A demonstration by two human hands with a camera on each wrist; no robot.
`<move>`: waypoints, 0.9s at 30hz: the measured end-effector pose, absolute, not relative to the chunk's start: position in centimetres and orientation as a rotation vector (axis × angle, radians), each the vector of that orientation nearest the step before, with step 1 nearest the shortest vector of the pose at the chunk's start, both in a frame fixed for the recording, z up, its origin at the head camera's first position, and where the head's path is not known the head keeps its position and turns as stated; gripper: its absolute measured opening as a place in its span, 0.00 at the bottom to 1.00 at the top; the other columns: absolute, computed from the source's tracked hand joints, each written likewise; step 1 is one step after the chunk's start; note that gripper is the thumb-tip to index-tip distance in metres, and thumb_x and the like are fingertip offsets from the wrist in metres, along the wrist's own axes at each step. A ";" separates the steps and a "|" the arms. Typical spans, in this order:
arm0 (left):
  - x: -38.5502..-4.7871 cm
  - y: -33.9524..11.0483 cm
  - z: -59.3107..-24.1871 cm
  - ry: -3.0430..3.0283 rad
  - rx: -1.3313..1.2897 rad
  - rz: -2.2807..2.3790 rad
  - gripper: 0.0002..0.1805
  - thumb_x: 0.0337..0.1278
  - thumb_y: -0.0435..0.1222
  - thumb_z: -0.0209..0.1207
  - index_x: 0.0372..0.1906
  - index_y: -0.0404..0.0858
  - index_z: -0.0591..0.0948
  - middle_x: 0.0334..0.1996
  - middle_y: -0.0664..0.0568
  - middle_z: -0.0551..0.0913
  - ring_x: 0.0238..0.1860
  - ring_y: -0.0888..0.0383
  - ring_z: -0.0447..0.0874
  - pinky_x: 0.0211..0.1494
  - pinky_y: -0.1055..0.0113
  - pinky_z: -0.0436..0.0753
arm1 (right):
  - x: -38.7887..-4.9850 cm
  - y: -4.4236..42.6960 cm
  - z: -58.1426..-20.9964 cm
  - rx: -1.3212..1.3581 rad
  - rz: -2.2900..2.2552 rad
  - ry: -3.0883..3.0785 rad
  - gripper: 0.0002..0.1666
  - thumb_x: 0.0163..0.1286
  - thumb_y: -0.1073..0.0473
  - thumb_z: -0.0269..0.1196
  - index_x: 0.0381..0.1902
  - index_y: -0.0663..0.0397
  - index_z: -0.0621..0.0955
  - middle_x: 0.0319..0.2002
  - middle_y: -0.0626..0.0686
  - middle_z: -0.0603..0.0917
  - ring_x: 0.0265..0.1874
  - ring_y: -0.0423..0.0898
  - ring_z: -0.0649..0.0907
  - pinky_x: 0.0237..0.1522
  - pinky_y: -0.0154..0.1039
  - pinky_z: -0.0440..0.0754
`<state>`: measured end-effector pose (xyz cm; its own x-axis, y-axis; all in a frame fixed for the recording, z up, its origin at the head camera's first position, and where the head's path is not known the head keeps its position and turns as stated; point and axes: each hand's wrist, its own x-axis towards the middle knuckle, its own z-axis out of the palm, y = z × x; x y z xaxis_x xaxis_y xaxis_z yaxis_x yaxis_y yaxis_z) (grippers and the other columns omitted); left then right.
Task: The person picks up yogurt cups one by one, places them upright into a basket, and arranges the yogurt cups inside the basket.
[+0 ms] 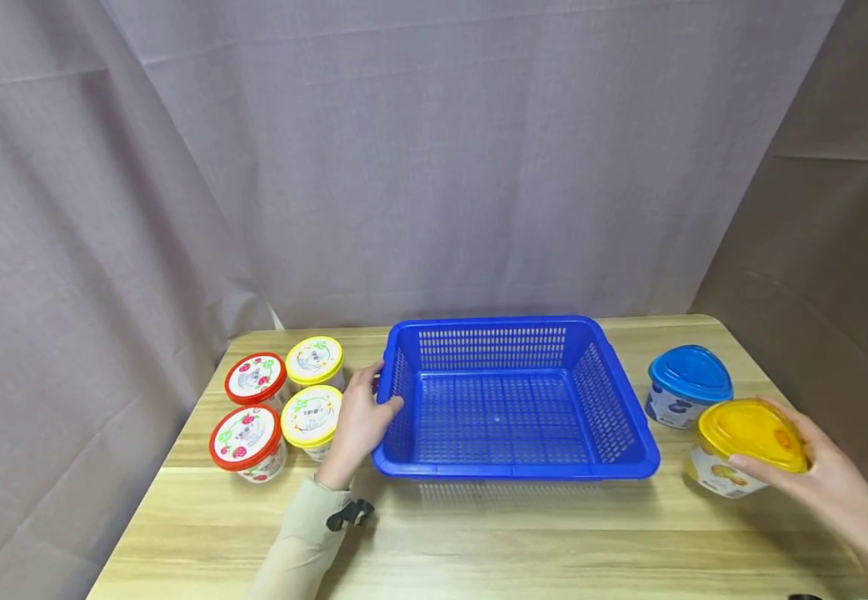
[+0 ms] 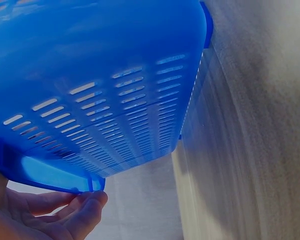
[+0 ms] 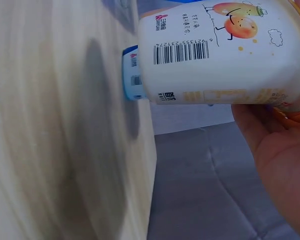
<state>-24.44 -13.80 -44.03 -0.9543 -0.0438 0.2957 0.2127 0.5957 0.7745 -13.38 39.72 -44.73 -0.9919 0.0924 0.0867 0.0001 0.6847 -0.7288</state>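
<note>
A blue plastic basket (image 1: pixel 512 472) with slotted walls stands mid-table with nothing in it. At its left rim, my left hand (image 1: pixel 362 417) grips the edge, and the left wrist view shows the curled fingers (image 2: pixel 87 212) against the rim. On the right, my right hand (image 1: pixel 816 467) holds a tub with a yellow lid (image 1: pixel 752 435) around the lid. Its white side (image 3: pixel 215 55) carries fruit drawings and a barcode. The tub appears slightly raised from the table. Just behind it sits a blue-lidded tub (image 1: pixel 685 387).
Left of the basket stand two red-lidded tubs (image 1: pixel 248 440) and two yellow-lidded round tubs (image 1: pixel 312 417), close together. The wooden table (image 1: pixel 509 542) meets a grey curtain (image 1: pixel 479 183) at the back and a darker cloth (image 1: pixel 839 250) at the right.
</note>
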 end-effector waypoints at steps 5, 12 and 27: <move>-24.5 -13.8 -44.2 -2.551 -0.134 -1.259 0.37 0.48 0.30 0.67 0.67 0.27 0.72 0.59 0.35 0.78 0.54 0.41 0.81 0.57 0.48 0.81 | -13.6 39.6 -44.2 -0.045 1.178 -2.779 0.58 0.71 0.49 0.67 0.83 0.46 0.41 0.73 0.77 0.52 0.59 0.73 0.59 0.60 0.78 0.57; -24.6 -13.8 -44.2 -2.568 -0.132 -1.214 0.37 0.47 0.31 0.68 0.67 0.28 0.73 0.59 0.35 0.78 0.55 0.41 0.80 0.58 0.46 0.79 | -14.1 39.5 -43.0 0.030 1.075 -2.780 0.59 0.68 0.51 0.69 0.83 0.45 0.44 0.72 0.78 0.55 0.55 0.69 0.64 0.50 0.77 0.65; -24.7 -13.7 -44.2 -2.586 -0.118 -1.197 0.38 0.48 0.32 0.67 0.68 0.29 0.72 0.61 0.35 0.77 0.59 0.40 0.78 0.63 0.47 0.76 | -15.4 38.3 -40.0 0.116 1.025 -2.758 0.57 0.68 0.54 0.69 0.83 0.42 0.47 0.67 0.79 0.62 0.51 0.68 0.68 0.40 0.75 0.67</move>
<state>-24.70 -13.72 -44.23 -0.9551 -0.0464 0.2925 0.1930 0.6515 0.7337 -15.37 38.31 -40.03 -0.9776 -0.0048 0.2106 -0.1412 0.7569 -0.6381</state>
